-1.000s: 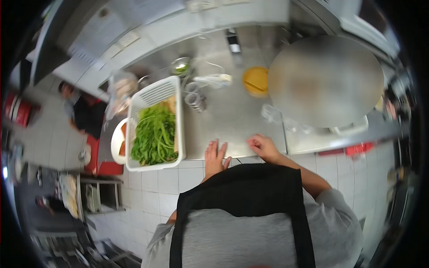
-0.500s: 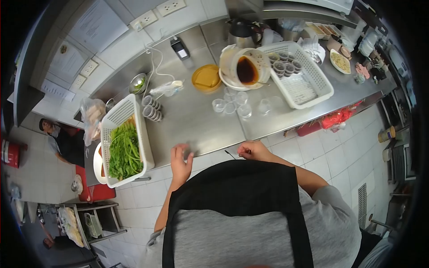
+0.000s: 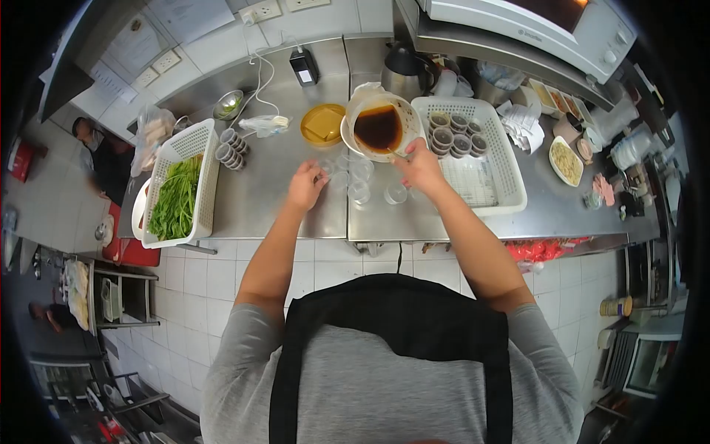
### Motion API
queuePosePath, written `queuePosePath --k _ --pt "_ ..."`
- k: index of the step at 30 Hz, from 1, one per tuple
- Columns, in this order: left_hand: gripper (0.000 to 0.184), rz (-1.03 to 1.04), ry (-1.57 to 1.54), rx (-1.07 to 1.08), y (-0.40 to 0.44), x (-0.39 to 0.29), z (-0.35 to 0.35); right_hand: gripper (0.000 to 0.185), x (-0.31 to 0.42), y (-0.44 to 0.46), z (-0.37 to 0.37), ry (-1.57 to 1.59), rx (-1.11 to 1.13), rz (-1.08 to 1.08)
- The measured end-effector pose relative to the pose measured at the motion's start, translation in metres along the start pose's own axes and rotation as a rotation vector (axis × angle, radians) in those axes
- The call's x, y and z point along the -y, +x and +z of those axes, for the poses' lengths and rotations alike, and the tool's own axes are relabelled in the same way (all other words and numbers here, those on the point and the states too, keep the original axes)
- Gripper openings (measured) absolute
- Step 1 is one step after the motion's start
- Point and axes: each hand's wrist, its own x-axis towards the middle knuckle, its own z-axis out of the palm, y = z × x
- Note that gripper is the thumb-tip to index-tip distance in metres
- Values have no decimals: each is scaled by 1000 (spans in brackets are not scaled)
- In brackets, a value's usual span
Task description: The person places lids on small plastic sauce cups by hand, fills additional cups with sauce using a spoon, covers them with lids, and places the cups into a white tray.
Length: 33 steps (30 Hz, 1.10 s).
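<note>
My left hand [image 3: 306,185] is over the steel counter, its fingers curled at the edge of a clear plastic cup [image 3: 330,169] at the left of a group of cups. Beside the white tub, my right hand [image 3: 420,169] pinches the thin handle of a spoon [image 3: 393,150], whose far end is hidden in dark brown liquid [image 3: 378,128]. That liquid lies in the white tub [image 3: 409,118]. Several empty clear cups [image 3: 360,193] stand below the tub, with another cup [image 3: 396,194] just under my right hand.
A white basket [image 3: 510,194] holding filled, lidded cups [image 3: 460,146] stands right of the tub. At left are a basket of greens [image 3: 176,194] and stacked cups [image 3: 231,151]. An amber container [image 3: 323,124] sits behind my left hand. Another person [image 3: 111,159] is at far left.
Both hands have moved forward from the counter's front edge: the left to the clear cups, the right to the spoon at the tub. The camera view has shifted too.
</note>
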Motion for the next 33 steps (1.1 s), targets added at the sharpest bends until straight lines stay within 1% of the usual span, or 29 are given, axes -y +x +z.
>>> queuePosePath --k 1,2,4,5,6,7,9,10,12,13,15,16,19,22,25,28,31,33 --pt "19 -13 -16 -60 -7 -6 1 29 3 5 2 61 45 63" --pt "15 -24 -31 -117 -15 -11 3 27 2 10 4 65 18 47" --pt "12 -7 -201 -419 -27 -10 19 24 -4 20 14 85 -46 22" --pt "11 4 -288 -566 -31 -7 26 22 -5 25 19 229 -73 -11" --pt "8 44 -192 -655 -34 1 33 19 -7 28 24 368 -100 -42" --pt "8 -38 -429 -629 -35 10 42 16 -8 31 27 505 -126 -76" --pt "10 -203 -904 -558 -35 24 58 14 -8 38 32 457 -222 -106" --pt "11 -244 -990 -560 -38 10 55 15 -5 40 32 433 -271 -123" --pt "12 -323 -1159 -551 -41 -25 44 15 0 34 26 147 -418 -394" --pt "14 -290 -1262 -516 -39 -41 39 15 4 29 19 -4 -490 -525" --pt "16 -230 -1472 -441 -36 -71 32 16 14 15 2 -121 -467 -601" --pt "16 -163 -1478 -409 -32 -85 29 17 17 10 -5 -181 -447 -636" --pt "14 -112 -1663 -337 -30 -127 24 19 14 11 -17 -307 -482 -720" --pt "13 -80 -1497 -401 -35 -148 30 19 9 17 -17 -411 -518 -791" --pt "14 26 -928 -561 -38 -120 50 19 -4 24 -6 -399 -484 -789" --pt "17 -34 -883 -519 -57 -114 43 20 -11 22 9 -229 -366 -616" --pt "24 -74 -724 -481 -68 -110 24 19 -14 20 18 -99 -363 -491" --pt "28 -53 -732 -469 -74 -113 10 18 -11 19 22 33 -334 -357"
